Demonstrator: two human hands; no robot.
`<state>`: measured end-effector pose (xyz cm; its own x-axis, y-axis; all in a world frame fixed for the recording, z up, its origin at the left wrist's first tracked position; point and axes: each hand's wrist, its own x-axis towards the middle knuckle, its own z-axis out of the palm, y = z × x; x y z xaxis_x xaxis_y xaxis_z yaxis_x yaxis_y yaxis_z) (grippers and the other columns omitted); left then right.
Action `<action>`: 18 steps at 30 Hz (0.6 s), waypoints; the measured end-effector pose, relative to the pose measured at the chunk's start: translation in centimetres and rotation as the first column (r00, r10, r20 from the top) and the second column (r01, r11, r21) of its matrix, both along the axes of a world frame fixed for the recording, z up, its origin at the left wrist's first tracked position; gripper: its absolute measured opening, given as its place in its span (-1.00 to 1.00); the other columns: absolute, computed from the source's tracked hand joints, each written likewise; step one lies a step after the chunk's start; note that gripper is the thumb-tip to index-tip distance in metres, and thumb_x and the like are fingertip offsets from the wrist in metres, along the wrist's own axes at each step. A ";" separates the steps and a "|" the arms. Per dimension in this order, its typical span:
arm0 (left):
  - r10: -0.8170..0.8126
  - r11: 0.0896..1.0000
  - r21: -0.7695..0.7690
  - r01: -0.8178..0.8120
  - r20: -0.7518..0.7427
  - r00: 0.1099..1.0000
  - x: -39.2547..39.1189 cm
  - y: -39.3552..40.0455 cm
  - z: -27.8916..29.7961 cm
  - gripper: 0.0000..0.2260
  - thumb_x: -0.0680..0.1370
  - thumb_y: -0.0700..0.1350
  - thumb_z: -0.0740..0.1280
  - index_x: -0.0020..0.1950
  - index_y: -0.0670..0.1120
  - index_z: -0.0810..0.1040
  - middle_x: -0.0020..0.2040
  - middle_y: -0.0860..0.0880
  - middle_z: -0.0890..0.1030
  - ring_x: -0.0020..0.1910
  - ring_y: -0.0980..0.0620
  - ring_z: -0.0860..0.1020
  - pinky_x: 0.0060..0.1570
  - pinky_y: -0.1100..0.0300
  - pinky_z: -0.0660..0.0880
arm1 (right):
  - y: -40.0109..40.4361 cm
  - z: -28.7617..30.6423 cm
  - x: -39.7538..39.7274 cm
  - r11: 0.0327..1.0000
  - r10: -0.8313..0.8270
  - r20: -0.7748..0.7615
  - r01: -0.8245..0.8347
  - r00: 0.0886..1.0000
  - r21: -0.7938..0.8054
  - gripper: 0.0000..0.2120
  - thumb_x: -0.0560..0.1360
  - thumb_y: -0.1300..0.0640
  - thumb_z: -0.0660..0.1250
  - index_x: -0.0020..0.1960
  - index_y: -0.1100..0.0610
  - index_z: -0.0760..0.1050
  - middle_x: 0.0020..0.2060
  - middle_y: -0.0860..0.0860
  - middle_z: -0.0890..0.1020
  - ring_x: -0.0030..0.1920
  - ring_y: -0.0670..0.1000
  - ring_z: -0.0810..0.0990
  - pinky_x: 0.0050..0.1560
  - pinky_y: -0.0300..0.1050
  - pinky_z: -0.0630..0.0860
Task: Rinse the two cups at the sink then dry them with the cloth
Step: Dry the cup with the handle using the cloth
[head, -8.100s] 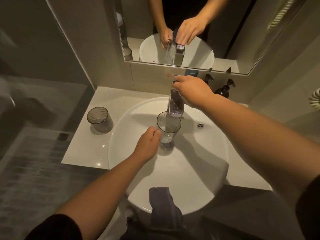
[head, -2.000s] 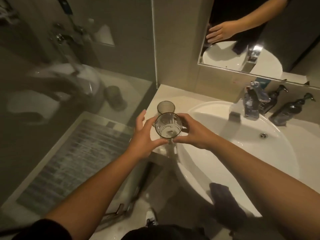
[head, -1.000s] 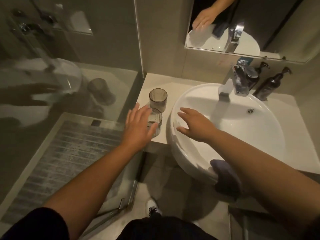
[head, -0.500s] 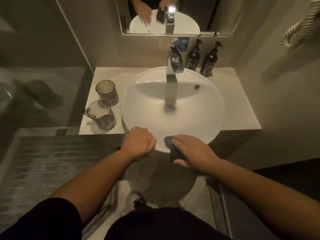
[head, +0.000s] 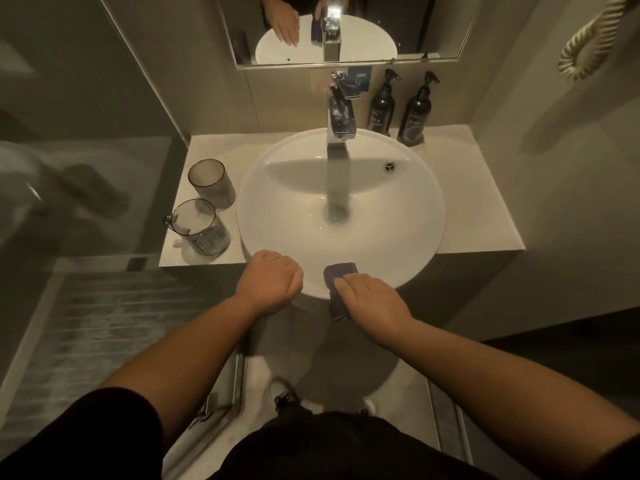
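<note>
Two ribbed, smoky see-through cups stand upright on the white counter (head: 485,216), left of the round white sink (head: 408,188): the far cup (head: 212,183) and the near cup (head: 201,226), close together. A dark cloth (head: 337,273) hangs over the sink's near rim. My right hand (head: 370,301) lies over the cloth, fingers on its top fold and palm over the hanging part. My left hand (head: 270,282) rests on the near rim left of the cloth, holding nothing; the mirror shows its fingers straight.
A chrome faucet (head: 341,116) stands behind the basin, with two dark pump bottles (head: 398,107) to its right. A mirror (head: 346,29) hangs above. A glass shower partition (head: 86,168) borders the counter's left. A coiled cord (head: 588,39) hangs top right.
I have set the rinsed cup down beside the other one. Both hands then came back to the sink's near rim, the right one onto the cloth.
</note>
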<state>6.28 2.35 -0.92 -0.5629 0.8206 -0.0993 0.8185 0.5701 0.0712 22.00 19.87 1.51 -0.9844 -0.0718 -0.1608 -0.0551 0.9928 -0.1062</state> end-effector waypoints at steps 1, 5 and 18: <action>-0.003 1.000 -0.003 0.004 0.004 1.000 0.0 0.0 0.2 -0.57 0.56 0.03 -0.06 -0.22 -0.05 0.55 -0.23 -0.01 0.60 -0.23 -0.02 0.51 -0.02 0.04 0.42 | 0.0 0.5 -0.2 0.999 -0.002 0.009 0.002 1.000 -0.039 -0.63 0.46 0.18 0.39 0.23 0.20 0.42 0.09 0.15 0.56 0.04 0.14 0.56 -0.02 -0.05 0.45; -0.020 1.000 -0.013 0.020 0.044 0.999 0.0 0.0 0.9 -0.56 0.53 0.04 -0.08 -0.24 -0.06 0.54 -0.26 -0.01 0.58 -0.25 -0.03 0.49 0.02 0.01 0.43 | 1.0 2.5 -1.3 0.982 0.002 0.129 0.022 0.992 -0.186 -0.82 0.51 0.14 0.31 0.11 0.11 0.50 0.01 0.01 0.56 0.02 0.02 0.54 -0.10 -0.27 0.24; -0.029 0.964 0.265 0.011 0.064 0.998 -0.5 -6.8 -0.4 -0.60 0.57 0.07 0.11 0.22 -0.06 0.60 0.27 -0.08 0.61 0.34 -0.15 0.51 0.41 -0.18 0.36 | 0.3 12.3 -12.0 0.610 -0.256 0.398 0.467 0.881 -0.640 -0.84 0.40 0.31 0.28 -0.04 0.26 0.56 -0.14 0.30 0.63 -0.26 0.10 0.59 -0.26 -0.04 0.59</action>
<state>5.77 -4.40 -1.32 -0.5459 0.8335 0.0854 0.8175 0.5076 0.2722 10.04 20.19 13.79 -0.8878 0.0878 -0.4517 0.4235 0.5397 -0.7276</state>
